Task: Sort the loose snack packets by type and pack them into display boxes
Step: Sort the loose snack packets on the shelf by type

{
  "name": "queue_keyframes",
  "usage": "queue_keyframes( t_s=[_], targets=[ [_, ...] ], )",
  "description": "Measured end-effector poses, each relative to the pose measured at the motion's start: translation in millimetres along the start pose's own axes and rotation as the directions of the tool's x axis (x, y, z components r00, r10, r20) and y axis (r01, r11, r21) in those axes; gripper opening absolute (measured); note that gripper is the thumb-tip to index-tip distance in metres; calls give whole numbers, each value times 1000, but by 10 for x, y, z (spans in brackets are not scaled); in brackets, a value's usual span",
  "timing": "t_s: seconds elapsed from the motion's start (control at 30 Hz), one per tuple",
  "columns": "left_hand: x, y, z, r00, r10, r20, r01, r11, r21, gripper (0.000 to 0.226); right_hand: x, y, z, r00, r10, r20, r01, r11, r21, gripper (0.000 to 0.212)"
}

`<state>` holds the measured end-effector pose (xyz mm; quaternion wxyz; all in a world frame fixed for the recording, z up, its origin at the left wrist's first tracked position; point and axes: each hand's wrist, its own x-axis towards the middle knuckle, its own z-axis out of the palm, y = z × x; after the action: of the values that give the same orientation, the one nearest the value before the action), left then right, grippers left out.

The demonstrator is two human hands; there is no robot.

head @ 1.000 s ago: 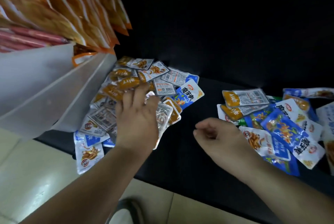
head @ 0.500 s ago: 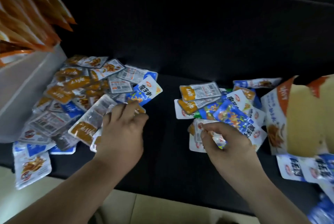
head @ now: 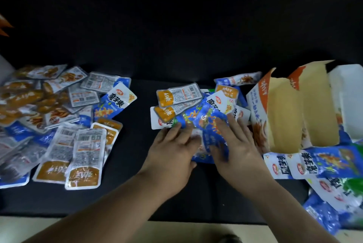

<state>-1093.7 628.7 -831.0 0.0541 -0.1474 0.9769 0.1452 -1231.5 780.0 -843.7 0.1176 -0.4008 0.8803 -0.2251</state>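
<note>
Both my hands lie on the middle pile of snack packets on the black surface (head: 135, 174). My left hand (head: 172, 150) rests flat on the pile's near edge, fingers straight. My right hand (head: 235, 142) presses with spread fingers on a blue packet (head: 208, 119); its thumb is partly hidden by blurred blue wrapper. Orange-and-silver packets (head: 178, 95) lie at the pile's far side. A larger loose pile of orange, silver and blue packets (head: 86, 144) spreads out at the left. An open display box (head: 282, 113) with orange-tipped flaps stands just right of my right hand.
Large blue packets (head: 324, 162) lie in front of the display box, with more blue and green bags (head: 334, 193) at the lower right. A white box (head: 349, 101) stands at the far right. The surface's front edge meets a pale floor (head: 176, 231).
My view has swung right, and the orange bags and white box at the left are nearly out of frame. My left hand left the left pile and joined my right hand on the middle pile.
</note>
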Motion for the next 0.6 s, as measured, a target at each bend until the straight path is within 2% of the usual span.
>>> queue_keyframes(
  t_s=[0.07, 0.23, 0.37, 0.5, 0.6],
  targets=[
    [-97, -41, 26, 999, 8, -40, -7, 999, 38, 56, 12, 33, 77, 999, -2, 42, 1, 999, 37, 61],
    [-280, -146, 53, 990, 10, -138, -11, 1000, -5, 37, -126, 57, 123, 999, -35, -24, 36, 999, 40, 42],
    [-311, -183, 35, 988, -17, -156, 9, 999, -50, 39, -173, 49, 53, 998, -8, -57, 7, 1000, -16, 50],
    [-332, -213, 13, 984, -81, -158, 77, 997, -28, 41, -136, 66, -15, 999, 48, 1, -48, 999, -1, 54],
    [-326, -248, -39, 973, -160, -166, 156, 987, -39, 64, -103, 58, -37, 997, 51, -50, -54, 996, -70, 57]
  ],
)
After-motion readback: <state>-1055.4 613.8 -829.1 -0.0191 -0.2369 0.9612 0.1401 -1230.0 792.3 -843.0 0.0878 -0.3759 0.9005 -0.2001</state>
